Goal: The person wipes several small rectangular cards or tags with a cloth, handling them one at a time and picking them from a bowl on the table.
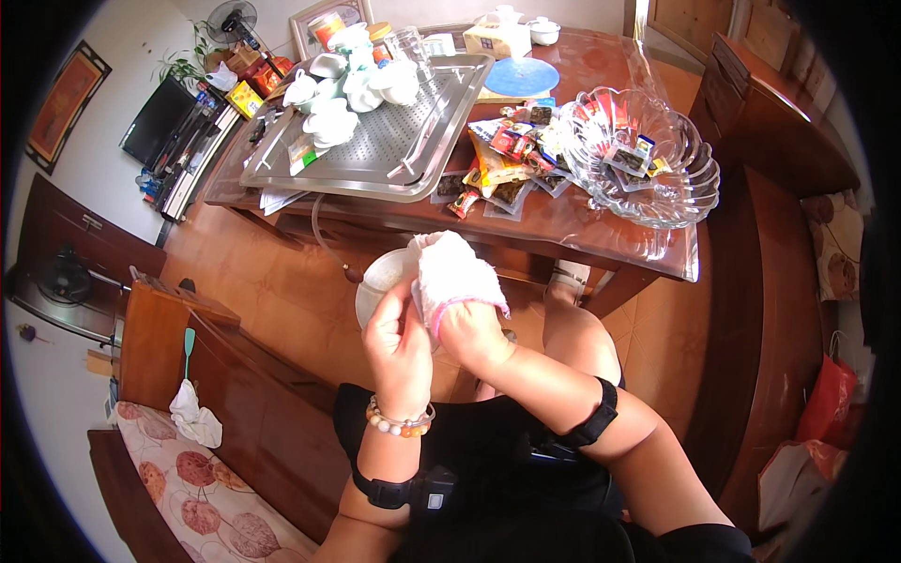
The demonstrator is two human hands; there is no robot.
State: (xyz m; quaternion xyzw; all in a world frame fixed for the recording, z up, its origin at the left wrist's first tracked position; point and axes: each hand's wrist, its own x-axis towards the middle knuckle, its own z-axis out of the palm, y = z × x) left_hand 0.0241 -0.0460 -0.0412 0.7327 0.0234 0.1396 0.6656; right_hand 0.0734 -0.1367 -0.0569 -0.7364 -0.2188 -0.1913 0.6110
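Note:
My right hand point(473, 325) is covered past the knuckles by a white cloth point(457, 271) with a pink edge. Against the cloth's left side, my left hand point(402, 338) pinches with thumb and fingers. Whether something else is held inside the cloth is hidden. Both hands are in front of me, over the floor and short of the table's near edge. Just beyond my left hand shows a round white container point(383, 274), partly covered by the hand and cloth. A thin hose point(320, 229) hangs from the tray towards it and ends in a brown bulb point(353, 274).
On the wooden table point(563, 236) lie a metal tea tray point(415, 158) with stacked white teaware point(366, 88), wrapped snacks point(507, 165), a scalloped glass bowl point(676, 193) and a blue disc point(521, 77). Wooden benches point(260, 373) flank me. My leg point(581, 338) extends towards the table.

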